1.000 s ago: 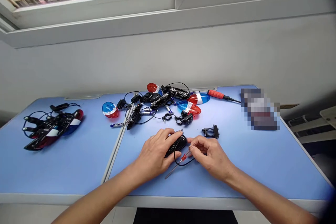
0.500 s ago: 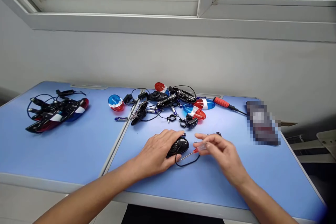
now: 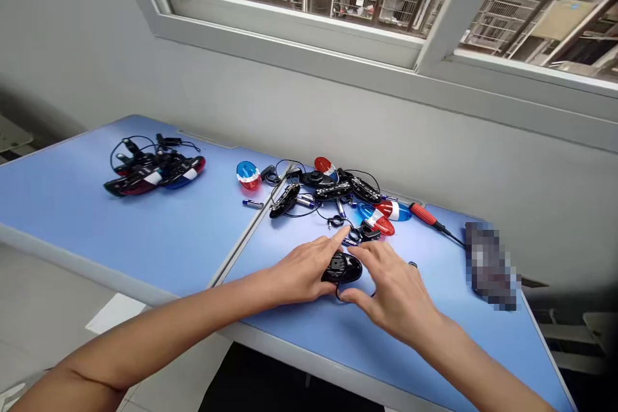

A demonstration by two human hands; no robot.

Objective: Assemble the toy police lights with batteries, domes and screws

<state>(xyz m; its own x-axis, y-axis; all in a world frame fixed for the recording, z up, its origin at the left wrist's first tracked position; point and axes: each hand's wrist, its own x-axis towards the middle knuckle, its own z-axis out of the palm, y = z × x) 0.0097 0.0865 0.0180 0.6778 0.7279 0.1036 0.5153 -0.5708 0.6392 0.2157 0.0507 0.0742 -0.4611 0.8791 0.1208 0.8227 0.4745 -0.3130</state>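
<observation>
A black oval plastic housing (image 3: 344, 268) with a thin black cord lies on the blue table. My left hand (image 3: 305, 271) grips its left part, with the thumb low and the fingers along the top. Around the right end curves my right hand (image 3: 393, 286), its thumb and index finger spread apart with nothing visible between them; whether it touches the housing I cannot tell. Just beyond the fingers lies a blue-and-white battery (image 3: 349, 242). Close behind it is a black clamp piece (image 3: 369, 232). No small screwdriver shows now.
Several black housings (image 3: 333, 191) with cords, batteries and red-and-blue covers (image 3: 376, 219) lie behind my hands. A red-handled soldering iron (image 3: 425, 215) rests to the right, near a blurred dark object (image 3: 487, 267). Assembled units (image 3: 154, 170) sit at left. A seam (image 3: 236, 250) divides the tabletops.
My right hand no longer shows the small red-tipped screwdriver and has moved to the housing's right end. My left hand stays on the housing. The camera view has tilted and shifted.
</observation>
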